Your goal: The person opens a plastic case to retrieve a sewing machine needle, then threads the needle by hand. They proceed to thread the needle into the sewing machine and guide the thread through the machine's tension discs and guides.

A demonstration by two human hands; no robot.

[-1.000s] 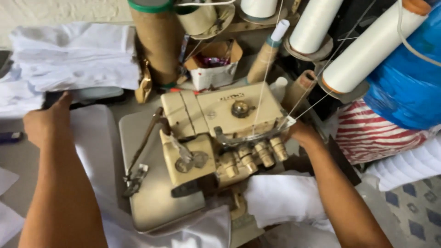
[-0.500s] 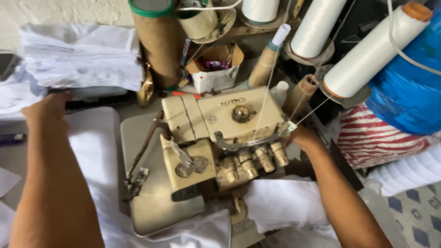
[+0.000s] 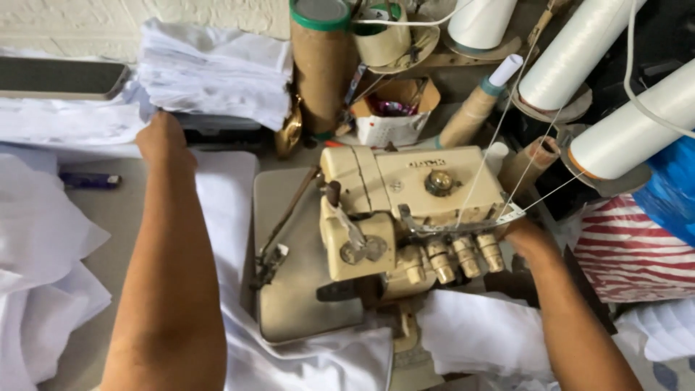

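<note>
A: Left hand (image 3: 161,137)?
B: Reaches far over the bench (image 3: 119,210), fingers curled at the foot of the stack of folded white cloth (image 3: 213,72).
A: Right hand (image 3: 527,239)?
B: Against the right side of the cream overlock sewing machine (image 3: 405,210); finger spread cannot be told.

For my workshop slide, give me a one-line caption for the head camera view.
Left hand reaches toward stacked white fabric; right hand rests beside a cream overlock sewing machine.
</note>
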